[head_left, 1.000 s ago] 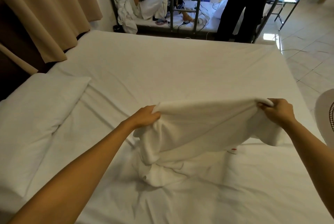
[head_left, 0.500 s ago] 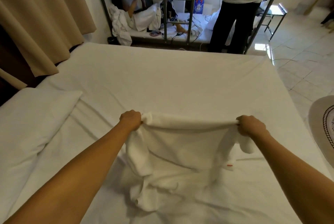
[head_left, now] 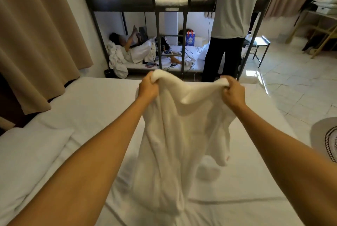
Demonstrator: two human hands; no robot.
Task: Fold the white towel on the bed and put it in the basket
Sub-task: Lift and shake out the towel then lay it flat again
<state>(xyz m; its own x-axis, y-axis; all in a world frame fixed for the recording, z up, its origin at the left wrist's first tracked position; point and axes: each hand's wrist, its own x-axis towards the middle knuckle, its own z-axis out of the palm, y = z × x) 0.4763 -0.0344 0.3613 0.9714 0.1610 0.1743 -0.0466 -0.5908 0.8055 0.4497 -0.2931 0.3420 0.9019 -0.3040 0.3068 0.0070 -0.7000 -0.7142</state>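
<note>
my left hand (head_left: pixel 148 87) and right hand (head_left: pixel 232 90) each grip a top corner of the soft white terry towel (head_left: pixel 175 134), held up above the white-sheeted bed (head_left: pixel 102 98). i judge folding hasn't begun; no basket shows.

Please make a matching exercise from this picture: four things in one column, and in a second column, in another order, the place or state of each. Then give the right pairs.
Things:
1. white towel
2. pillow
3. curtain
4. bunk bed

Place or state:
A. lies flat at the left side of the bed
B. stands beyond the far end of the bed
C. hangs crumpled, its top edge gripped by the left hand and the right hand
D. hangs at the upper left, beige

Pairs: 1-C, 2-A, 3-D, 4-B
</note>
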